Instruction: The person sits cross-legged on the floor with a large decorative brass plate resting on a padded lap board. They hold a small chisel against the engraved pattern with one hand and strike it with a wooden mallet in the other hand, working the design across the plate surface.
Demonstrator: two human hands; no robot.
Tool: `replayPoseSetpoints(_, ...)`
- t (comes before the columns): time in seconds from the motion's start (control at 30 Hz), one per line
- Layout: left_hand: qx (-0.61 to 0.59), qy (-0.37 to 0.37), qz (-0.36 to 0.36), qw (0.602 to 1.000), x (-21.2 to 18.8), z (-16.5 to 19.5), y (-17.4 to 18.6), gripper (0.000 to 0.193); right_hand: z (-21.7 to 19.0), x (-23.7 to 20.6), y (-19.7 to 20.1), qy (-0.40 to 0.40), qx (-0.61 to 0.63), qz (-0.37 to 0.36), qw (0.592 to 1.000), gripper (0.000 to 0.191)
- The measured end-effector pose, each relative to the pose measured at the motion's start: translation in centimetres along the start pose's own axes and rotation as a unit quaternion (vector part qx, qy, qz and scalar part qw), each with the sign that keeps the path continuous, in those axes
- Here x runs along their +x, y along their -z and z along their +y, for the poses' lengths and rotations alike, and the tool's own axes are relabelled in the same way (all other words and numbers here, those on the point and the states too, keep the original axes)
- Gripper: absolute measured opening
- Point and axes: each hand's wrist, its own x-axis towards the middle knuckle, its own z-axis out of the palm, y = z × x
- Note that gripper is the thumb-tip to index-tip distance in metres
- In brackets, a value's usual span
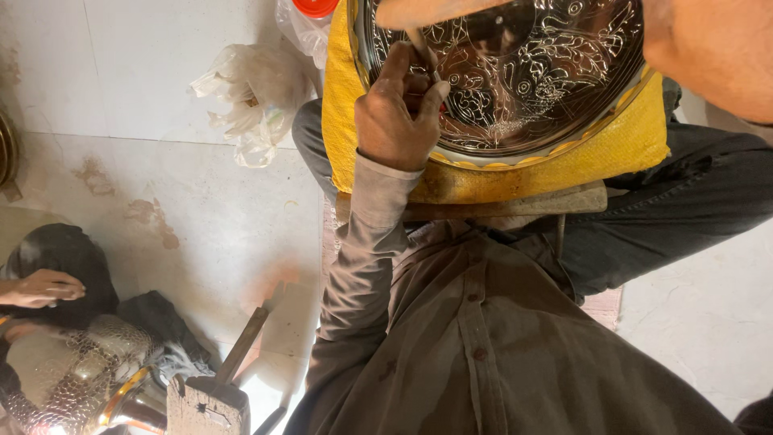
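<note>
Head view: stained pale floor (201, 209).

Only packaging here is a crumpled clear plastic bag (254, 101) on the floor (161, 64). Another clear bag (299, 28) sits beside it, top edge.

Round shiny metal tray (523, 89), engraved floral lines, flat on yellow cushion; thin chisel (423, 48) tilted, tip on tray.

Shirt (483, 338): grey-brown, long-sleeved, with a buttoned front placket; several dark round buttons show down the middle. Left sleeve (366, 242): same cloth, creased, ending in a plain cuff at the wrist. Trousers (668, 209): dark grey. Right forearm (717, 48): bare, no sleeve in view.
</note>
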Motion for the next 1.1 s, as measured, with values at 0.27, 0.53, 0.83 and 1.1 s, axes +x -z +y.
replayPoseSetpoints(0.27,0.030,-0.008,0.028,0.999,-0.2,0.4,-0.2,0.042,0.0,-0.1,0.1,0.001,-0.001,0.006,1.000,0.038)
replayPoseSetpoints(0.53,0.011,0.010,0.076,0.997,-1.5,1.4,-0.6,0.039,0.0,-0.3,-0.2,-0.002,-0.001,0.006,1.000,0.041)
replayPoseSetpoints(0.83,0.056,0.013,0.102,0.993,-2.6,1.4,-1.1,0.031,-0.3,-0.8,-0.6,-0.002,-0.003,0.004,1.000,0.043)
replayPoseSetpoints(1.1,-0.028,-0.112,-0.001,0.993,0.3,0.5,1.8,0.030,-1.4,-0.5,1.1,-0.008,-0.022,0.005,1.000,0.046)
